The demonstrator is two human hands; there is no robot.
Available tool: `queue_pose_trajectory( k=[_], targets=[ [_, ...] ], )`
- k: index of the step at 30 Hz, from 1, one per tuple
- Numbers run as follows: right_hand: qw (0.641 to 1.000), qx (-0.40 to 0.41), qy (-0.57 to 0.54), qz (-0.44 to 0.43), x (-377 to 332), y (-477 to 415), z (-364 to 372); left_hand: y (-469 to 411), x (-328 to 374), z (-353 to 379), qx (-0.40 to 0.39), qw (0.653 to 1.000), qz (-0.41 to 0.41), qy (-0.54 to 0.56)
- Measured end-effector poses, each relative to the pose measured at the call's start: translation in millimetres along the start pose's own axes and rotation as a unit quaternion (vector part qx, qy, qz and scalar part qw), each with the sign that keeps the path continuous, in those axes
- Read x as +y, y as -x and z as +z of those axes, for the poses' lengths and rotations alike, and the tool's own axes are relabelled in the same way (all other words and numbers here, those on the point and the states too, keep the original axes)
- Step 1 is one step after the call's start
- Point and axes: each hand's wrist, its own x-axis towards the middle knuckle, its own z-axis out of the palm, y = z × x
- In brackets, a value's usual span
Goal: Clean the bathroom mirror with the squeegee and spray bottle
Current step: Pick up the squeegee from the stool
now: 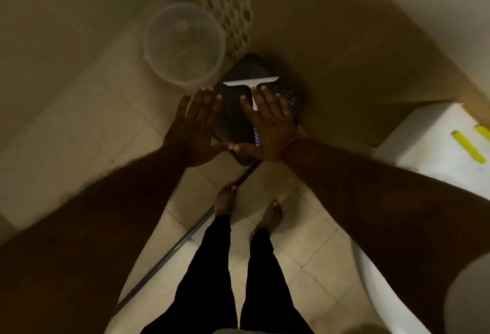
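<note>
A white squeegee (252,82) lies on a dark perforated stool (290,95) against the wall, blade far, handle running toward me. My right hand (269,127) is stretched flat above the handle, palm down, fingers spread, hiding most of it. My left hand (195,124) is flat and spread beside it, over the stool's left edge, thumbs nearly touching. A small purple-and-white striped piece (256,137) shows between my hands; I cannot tell what it is. No spray bottle or mirror is in view.
A clear plastic bucket (183,44) stands on the tiled floor left of the stool. A beige lattice basket (228,2) is behind it. A white toilet cistern (429,145) with yellow strips (468,148) is at the right. My bare feet stand below on the tiles.
</note>
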Motion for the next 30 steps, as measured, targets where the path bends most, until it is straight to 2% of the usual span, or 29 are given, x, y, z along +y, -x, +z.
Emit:
queue_pose_trajectory(
  k=[1, 6, 12, 17, 26, 30],
  targets=[
    [1.0, -0.031, -0.001, -0.001, 2, -4, 8, -4, 1, 11, -0.019, 1.0, 0.0, -0.007],
    [0.996, -0.085, 0.011, 0.019, 18, -22, 54, -17, 4, 60, -0.069, 0.998, -0.013, -0.003],
    [0.986, -0.155, -0.015, 0.063, 24, -49, 77, -31, 2, 95, -0.079, 0.996, -0.027, -0.008],
    [0.965, -0.214, -0.074, 0.135, 22, -68, 91, -39, 1, 107, -0.091, 0.995, -0.047, -0.001],
    [0.952, -0.113, -0.214, 0.187, 24, -76, 108, -47, 8, 121, -0.089, 0.995, -0.043, 0.024],
    [0.926, -0.087, -0.299, 0.216, 23, -69, 107, -49, 12, 116, -0.082, 0.995, -0.043, 0.023]
  ],
)
